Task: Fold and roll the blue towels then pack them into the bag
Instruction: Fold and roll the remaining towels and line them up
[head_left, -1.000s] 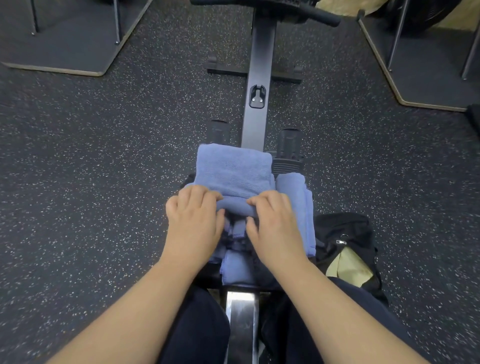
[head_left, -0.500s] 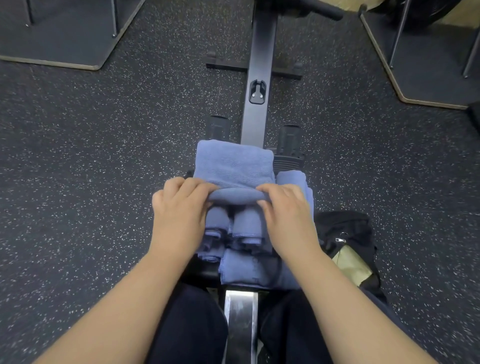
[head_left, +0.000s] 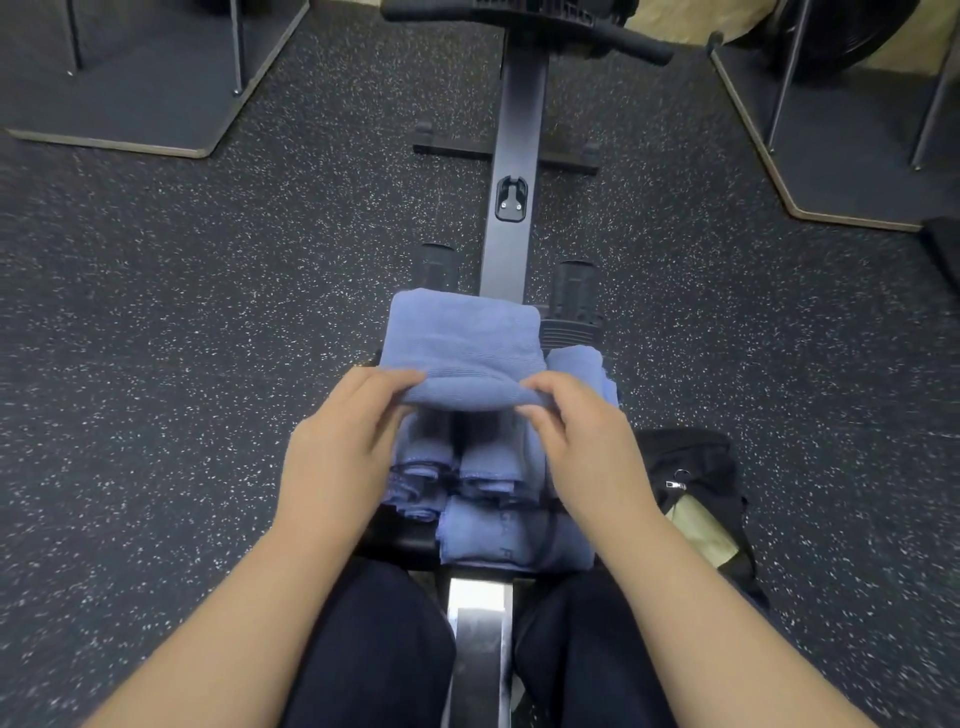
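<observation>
Both hands at work on one towel. My left hand (head_left: 343, 441) and right hand (head_left: 582, 441) each pinch the near, rolled edge of the flat-folded blue terry towel (head_left: 462, 338), thumbs under, fingers curled over the top, the two hands well apart along that edge. The towel lies on top of the heap, its far part unrolled and reaching toward the black rowing-machine rail (head_left: 511, 156).

Where the rest sits: under the lifted edge, two rolled blue towels (head_left: 452, 457) show end-on, side by side and touching. Another folded blue towel (head_left: 514, 535) lies nearest me, and one more blue bundle (head_left: 582, 364) pokes out at the right, just beside the top towel. The whole heap rests on the machine's seat area, between my knees and the footrests.

The black fabric bag (head_left: 696, 483) sits on the speckled rubber floor (head_left: 182, 364) at my right, unzipped, a pale lining showing.

Risks, as I judge them: the roll is loose and lifted, so uneven tension between the hands could skew it into a cone. The perch is narrow; pushing forward could tip the rolls beneath off onto the floor.

Count: two hands, one bag, five towels that I can separate, though the heap may hide more.
</observation>
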